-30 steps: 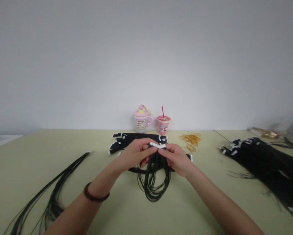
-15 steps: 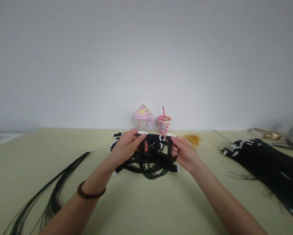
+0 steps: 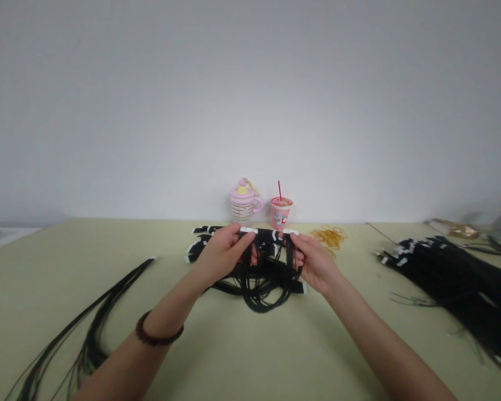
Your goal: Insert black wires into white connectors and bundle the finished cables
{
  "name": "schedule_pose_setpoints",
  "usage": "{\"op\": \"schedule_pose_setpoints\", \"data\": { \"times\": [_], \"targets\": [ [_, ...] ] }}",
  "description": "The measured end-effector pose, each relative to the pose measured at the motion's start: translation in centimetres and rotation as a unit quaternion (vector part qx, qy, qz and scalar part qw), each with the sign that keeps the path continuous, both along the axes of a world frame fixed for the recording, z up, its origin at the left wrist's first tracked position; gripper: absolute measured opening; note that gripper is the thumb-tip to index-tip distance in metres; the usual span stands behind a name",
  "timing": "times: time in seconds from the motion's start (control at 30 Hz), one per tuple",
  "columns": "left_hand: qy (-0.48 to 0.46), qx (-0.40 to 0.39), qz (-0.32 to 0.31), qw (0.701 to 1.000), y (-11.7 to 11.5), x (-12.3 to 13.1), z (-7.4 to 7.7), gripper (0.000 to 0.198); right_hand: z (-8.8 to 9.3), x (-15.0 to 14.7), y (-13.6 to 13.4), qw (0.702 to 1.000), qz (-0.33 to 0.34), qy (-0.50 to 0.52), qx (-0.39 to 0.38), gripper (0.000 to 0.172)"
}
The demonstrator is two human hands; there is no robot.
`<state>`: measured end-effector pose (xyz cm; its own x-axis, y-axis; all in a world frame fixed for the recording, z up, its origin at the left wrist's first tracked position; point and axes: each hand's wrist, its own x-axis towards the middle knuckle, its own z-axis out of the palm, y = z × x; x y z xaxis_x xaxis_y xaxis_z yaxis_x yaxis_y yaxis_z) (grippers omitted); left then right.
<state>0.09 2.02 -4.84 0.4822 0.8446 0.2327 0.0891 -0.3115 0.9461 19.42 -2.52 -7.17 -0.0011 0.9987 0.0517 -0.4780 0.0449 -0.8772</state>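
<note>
A bundle of thin black strands (image 3: pixel 262 303) with white ends hangs in a U-shaped loop between my two hands. One white end is pinched by my left hand (image 3: pixel 225 252), its thumb on top. The other white end is between the thumb and fingers of my right hand (image 3: pixel 315 259). Behind and under the loop, more black bundles with white ends (image 3: pixel 194 254) lie on the table. Some fingertips are hidden behind the strands.
Loose black strands (image 3: pixel 120 287) lie at left on the pale green table (image 3: pixel 250 356). A large black pile (image 3: pixel 451 273) is at right. Against the wall stand a pink lidded mug (image 3: pixel 242 205) and a pink cup with straw (image 3: pixel 281 214), near yellow rubber bands (image 3: pixel 329 238).
My left hand has moved slightly right, closer to my right hand. The loop of strands hangs a little lower and narrower. My right hand has barely moved.
</note>
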Motion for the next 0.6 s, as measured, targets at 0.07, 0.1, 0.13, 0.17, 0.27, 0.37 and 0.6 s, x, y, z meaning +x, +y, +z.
{"op": "schedule_pose_setpoints", "data": {
  "times": [0.07, 0.1, 0.13, 0.17, 0.27, 0.37, 0.6],
  "targets": [
    [0.019, 0.025, -0.009, 0.999, -0.3, 0.3, -0.3, 0.026, -0.2, -0.4, -0.1, 1.000, 0.008, -0.008, -0.002, 0.039],
    [0.031, 0.044, -0.009, 0.999, -0.5, 0.4, -0.4, 0.026, -0.4, -0.6, -0.1, 1.000, 0.010, -0.012, -0.002, 0.040],
    [0.044, 0.066, -0.008, 0.997, -0.6, 0.5, -0.5, 0.026, -0.5, -0.8, -0.2, 1.000, 0.011, -0.017, -0.002, 0.040],
    [0.058, 0.086, -0.005, 0.995, -0.6, 0.6, -0.6, 0.026, -0.5, -0.9, -0.3, 1.000, 0.013, -0.022, 0.000, 0.040],
    [0.090, 0.123, -0.002, 0.988, -0.5, 0.6, -0.8, 0.026, -0.6, -1.2, -0.5, 0.999, 0.019, -0.038, 0.004, 0.039],
    [0.092, 0.113, -0.011, 0.989, -0.4, 0.6, -1.0, 0.028, -0.7, -1.2, -0.6, 0.998, 0.018, -0.053, 0.008, 0.037],
    [0.058, 0.006, -0.093, 0.994, -0.2, 0.4, -1.2, 0.027, -0.6, -0.8, -0.4, 0.997, -0.024, -0.066, 0.025, 0.034]
  ]
}}
